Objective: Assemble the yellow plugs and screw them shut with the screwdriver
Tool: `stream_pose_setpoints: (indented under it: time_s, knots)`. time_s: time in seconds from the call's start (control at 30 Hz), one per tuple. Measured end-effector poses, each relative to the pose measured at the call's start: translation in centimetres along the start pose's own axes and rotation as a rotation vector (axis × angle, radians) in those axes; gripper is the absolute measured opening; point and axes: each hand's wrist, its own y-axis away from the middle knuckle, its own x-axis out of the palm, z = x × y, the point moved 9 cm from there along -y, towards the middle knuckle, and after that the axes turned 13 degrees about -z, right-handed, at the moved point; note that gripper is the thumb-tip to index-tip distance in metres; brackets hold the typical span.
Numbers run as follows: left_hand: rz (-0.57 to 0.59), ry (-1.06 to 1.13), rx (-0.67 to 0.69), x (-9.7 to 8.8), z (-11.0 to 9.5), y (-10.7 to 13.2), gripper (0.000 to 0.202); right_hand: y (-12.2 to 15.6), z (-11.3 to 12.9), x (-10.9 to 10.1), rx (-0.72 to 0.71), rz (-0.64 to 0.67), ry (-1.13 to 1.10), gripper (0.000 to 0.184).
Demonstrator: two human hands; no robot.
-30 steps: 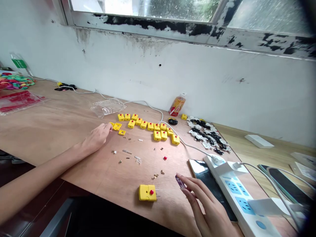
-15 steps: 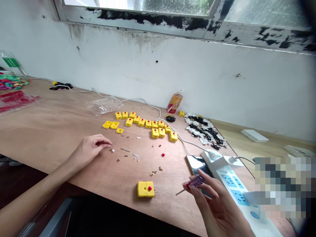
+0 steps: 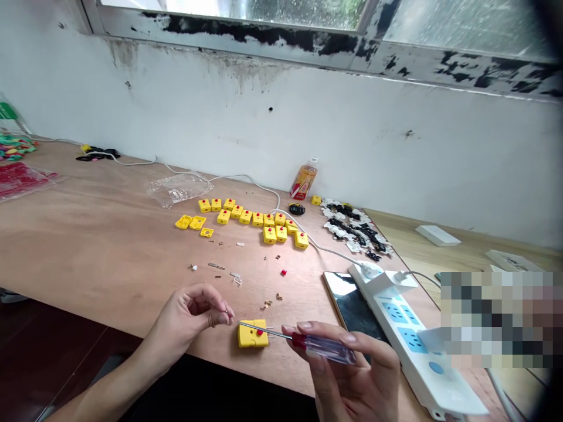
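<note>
My right hand [image 3: 358, 375] is closed around the handle of a screwdriver [image 3: 328, 349] with a clear purple handle and a red collar. Its thin metal shaft points left, the tip close to the fingertips of my left hand [image 3: 189, 319]. Thumb and finger of that left hand are pinched together; whatever small piece is between them is too tiny to name. A yellow plug [image 3: 246, 340] with a red button and metal pins lies on the table below the shaft, near the front edge. Small brass pieces [image 3: 267, 305] and a red button [image 3: 284, 272] lie behind it.
Several yellow plug housings [image 3: 245, 217] with red buttons stand in rows farther back, beside open yellow shells [image 3: 183, 222]. To the right are a phone [image 3: 358, 310], a white power strip [image 3: 398, 316] and black-and-white parts [image 3: 358, 228]. A bottle [image 3: 304, 180] stands by the wall.
My left hand has moved right and toward me, from the loose small parts to beside the plug. My right hand has brought the screwdriver left, its tip now near the left fingertips.
</note>
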Motion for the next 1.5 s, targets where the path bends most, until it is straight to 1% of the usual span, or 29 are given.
stream_pose_setpoints:
  time_s: [0.07,0.13,0.33,0.4,0.5,0.6,0.7,0.77,0.83,0.93,1.0,1.1,1.17,1.33,1.43,1.5]
  knots:
    - [0.023,0.035,-0.064,0.7,0.3,0.5,0.034,0.1,-0.1,0.1,-0.005,-0.008,-0.072,0.032]
    - [0.037,0.051,-0.089,1.1,0.4,0.8,0.036,0.1,-0.2,0.2,-0.003,-0.011,-0.119,0.031]
    - [0.054,0.045,-0.089,1.4,0.6,1.1,0.032,0.0,0.0,0.7,0.018,0.048,-0.166,0.032]
    - [0.060,0.028,-0.078,1.5,0.8,1.2,0.030,0.1,0.1,0.8,0.043,0.049,-0.157,0.033]
    - [0.043,-0.018,-0.031,1.4,0.8,1.4,0.023,0.3,0.4,1.0,0.072,0.030,-0.130,0.037]
    - [0.043,-0.160,0.065,1.8,0.0,1.7,0.014,0.3,1.1,1.2,0.047,0.038,-0.105,0.042]
    - [0.111,-0.348,0.217,3.2,-1.2,2.2,0.008,-0.4,1.2,1.0,0.002,0.067,-0.054,0.048]
    - [0.164,-0.428,0.275,4.2,-1.6,2.4,0.011,-0.8,0.8,1.3,-0.034,0.124,-0.002,0.050]
    - [0.193,-0.479,0.286,4.8,-1.4,2.3,0.022,-1.1,0.2,1.8,-0.061,0.192,0.046,0.050]
    - [0.178,-0.521,0.304,4.8,-0.7,2.1,0.043,-0.9,-0.8,2.5,-0.064,0.250,0.094,0.049]
    - [0.171,-0.525,0.315,4.6,-0.2,2.1,0.048,-0.7,-1.1,3.0,-0.071,0.266,0.109,0.049]
    - [0.178,-0.525,0.318,4.5,0.3,2.2,0.045,-0.5,-0.8,3.4,-0.108,0.277,0.126,0.051]
    - [0.177,-0.525,0.321,4.6,0.4,2.3,0.042,-0.6,-0.3,3.8,-0.142,0.308,0.140,0.053]
    - [0.148,-0.535,0.379,4.8,-0.4,2.5,0.038,-0.9,1.1,5.3,-0.256,0.407,0.154,0.056]
    - [0.137,-0.561,0.397,4.8,-0.5,2.5,0.037,-0.7,1.2,5.8,-0.269,0.437,0.129,0.058]
    - [0.130,-0.570,0.418,4.7,-0.6,2.5,0.031,-0.5,1.1,5.6,-0.263,0.418,0.134,0.056]
